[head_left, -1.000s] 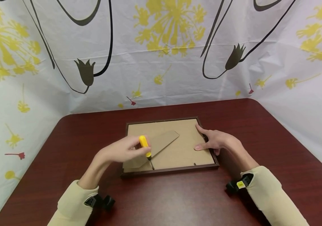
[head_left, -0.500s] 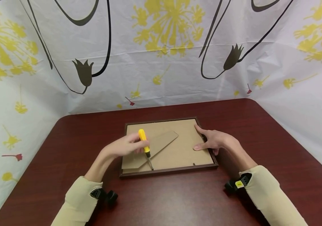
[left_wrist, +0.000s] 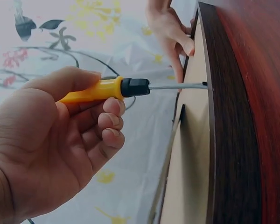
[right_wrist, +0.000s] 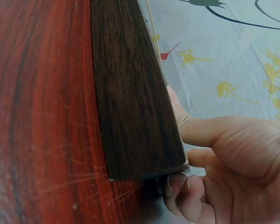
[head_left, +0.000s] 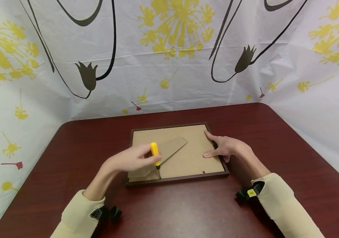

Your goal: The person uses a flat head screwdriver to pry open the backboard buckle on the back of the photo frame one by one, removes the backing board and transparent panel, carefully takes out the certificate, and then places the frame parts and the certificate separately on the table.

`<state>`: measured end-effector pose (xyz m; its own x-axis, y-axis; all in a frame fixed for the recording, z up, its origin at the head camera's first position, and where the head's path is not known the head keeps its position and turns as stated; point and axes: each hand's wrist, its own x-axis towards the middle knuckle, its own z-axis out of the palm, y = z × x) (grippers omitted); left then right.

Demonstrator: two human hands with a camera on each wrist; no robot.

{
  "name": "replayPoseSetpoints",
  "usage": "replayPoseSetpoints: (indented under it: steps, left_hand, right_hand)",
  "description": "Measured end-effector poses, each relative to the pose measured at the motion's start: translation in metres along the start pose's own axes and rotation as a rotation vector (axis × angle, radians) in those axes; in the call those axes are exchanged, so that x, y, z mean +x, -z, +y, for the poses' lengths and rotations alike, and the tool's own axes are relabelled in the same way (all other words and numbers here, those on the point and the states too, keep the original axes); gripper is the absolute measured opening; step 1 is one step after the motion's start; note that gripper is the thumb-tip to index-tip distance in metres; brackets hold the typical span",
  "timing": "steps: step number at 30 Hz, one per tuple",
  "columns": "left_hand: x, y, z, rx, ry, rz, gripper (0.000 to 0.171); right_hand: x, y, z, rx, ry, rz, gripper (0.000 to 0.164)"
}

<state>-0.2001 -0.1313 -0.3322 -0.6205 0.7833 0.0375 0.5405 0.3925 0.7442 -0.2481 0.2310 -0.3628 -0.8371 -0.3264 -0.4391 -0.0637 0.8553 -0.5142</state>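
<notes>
A picture frame [head_left: 184, 179] lies back side up, its dark wood rim around a tan backing board [head_left: 194, 160]. My left hand [head_left: 129, 160] grips a screwdriver [head_left: 155, 153] by its yellow handle. In the left wrist view the screwdriver's thin shaft [left_wrist: 175, 86] meets a small dark tab [left_wrist: 205, 84] at the inner side of the frame's rim [left_wrist: 233, 121]. My right hand [head_left: 230, 147] holds the frame's right side, thumb on the board. Its fingertips [right_wrist: 191, 191] curl under the frame's corner in the right wrist view.
A flat stand leg [head_left: 173, 147] slants across the board, partly behind the left hand. Another small tab [head_left: 204, 172] sits near the front right corner. The reddish-brown table [head_left: 184, 208] is backed by a patterned white sheet [head_left: 121, 99].
The left hand lifted and tilted the screwdriver handle back, then came down again and slightly right. The tip stays at the front rim. The right hand keeps its hold.
</notes>
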Motion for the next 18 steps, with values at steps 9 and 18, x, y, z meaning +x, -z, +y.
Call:
replayPoseSetpoints:
  steps: [9,18]
  left_hand:
    - [-0.011,-0.004,0.009,0.088,-0.128,-0.021,0.008]
    - [-0.014,-0.001,0.011,0.079,-0.112,-0.032,0.006]
  right_hand:
    - [0.001,0.0,0.001,-0.011,-0.006,-0.004,0.112]
    - [0.001,0.001,0.003,-0.029,0.023,-0.004,0.112]
